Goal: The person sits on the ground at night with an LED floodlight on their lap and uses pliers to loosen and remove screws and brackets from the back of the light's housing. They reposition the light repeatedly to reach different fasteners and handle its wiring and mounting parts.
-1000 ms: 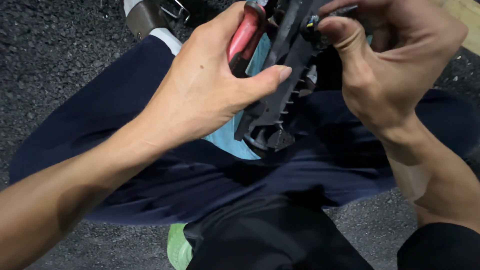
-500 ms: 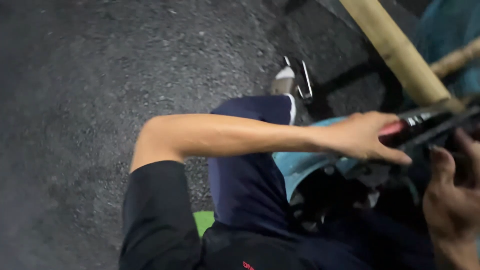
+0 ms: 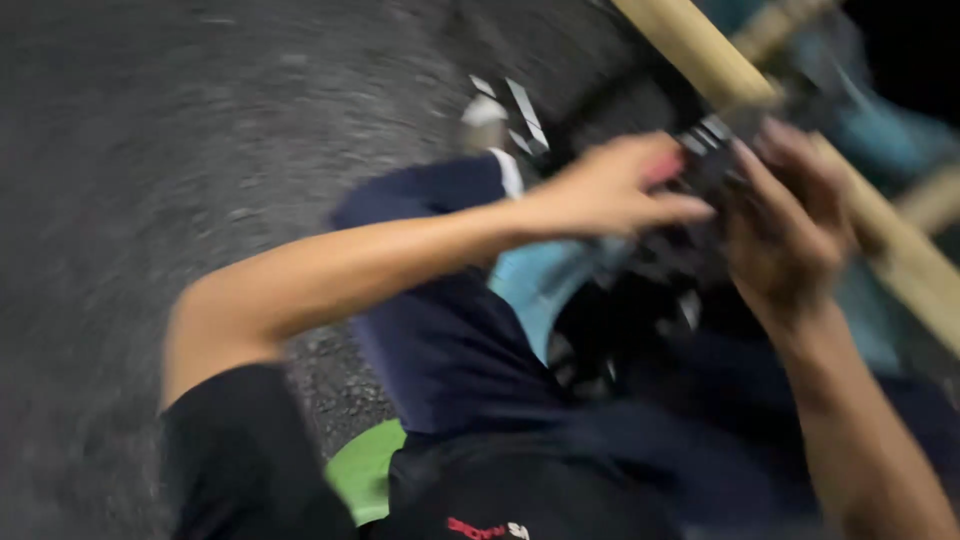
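The picture is blurred by motion. My left hand (image 3: 605, 195) is wrapped around a black tool with a red grip (image 3: 690, 165), held above my lap. My right hand (image 3: 790, 235) clasps the same black tool from the right, its fingers curled over the top. A light blue cloth (image 3: 540, 285) lies under the hands on my dark blue trouser leg (image 3: 450, 350). The tool's lower part is lost in the dark between my hands and knees.
Rough dark asphalt (image 3: 150, 180) fills the left side. A thick bamboo pole (image 3: 700, 50) runs diagonally from the top middle to the right edge. A shoe with a grey strap (image 3: 500, 110) sits at the far end of my leg. A green patch (image 3: 365, 470) shows by my hip.
The view has swung left and then tilted, so the asphalt and bamboo pole came into sight. Both hands stay on the black tool, now in the upper right of the picture.
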